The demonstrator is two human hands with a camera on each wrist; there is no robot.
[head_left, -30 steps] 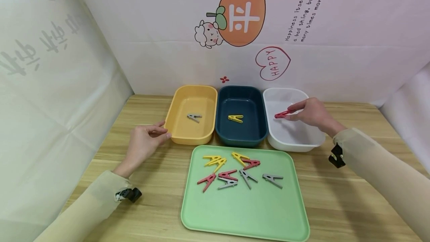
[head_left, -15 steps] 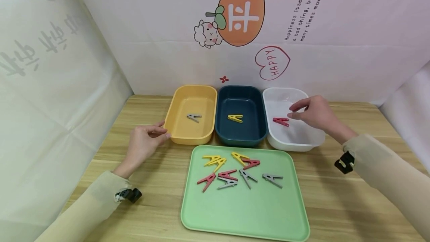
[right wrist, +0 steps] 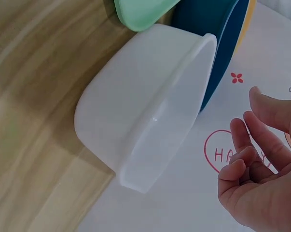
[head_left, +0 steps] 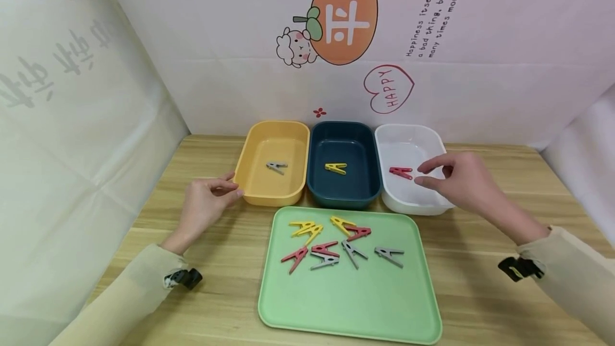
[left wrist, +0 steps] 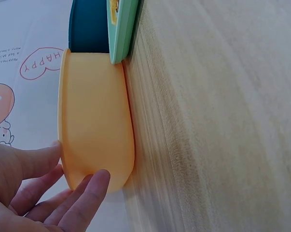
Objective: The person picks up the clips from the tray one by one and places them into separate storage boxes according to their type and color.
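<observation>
My right hand point(head_left: 461, 180) hovers over the right side of the white bin point(head_left: 413, 146), thumb and fingers apart with nothing between them. Just left of its fingertips, a red clothespin point(head_left: 400, 172) lies on that bin's floor. My left hand point(head_left: 206, 204) has its fingertips at the left side of the yellow bin point(head_left: 275, 146); in the left wrist view the thumb is right at the rim and the fingers are loosely spread. Inside the yellow bin lies a grey clothespin point(head_left: 276, 166). A yellow clothespin point(head_left: 335, 167) lies in the dark blue bin point(head_left: 343, 146) between them.
In front of the bins a green tray point(head_left: 348, 303) holds yellow clothespins point(head_left: 313, 234), red clothespins point(head_left: 295, 258) and grey clothespins point(head_left: 390, 255), some overlapping, near its far half. The three bins stand side by side against a white printed cloth point(head_left: 230, 79) behind the wooden table point(head_left: 216, 303).
The right hand has let go of the red clothespin, which now lies in the white bin. That hand has then drawn back to the right. The left hand has stayed put.
</observation>
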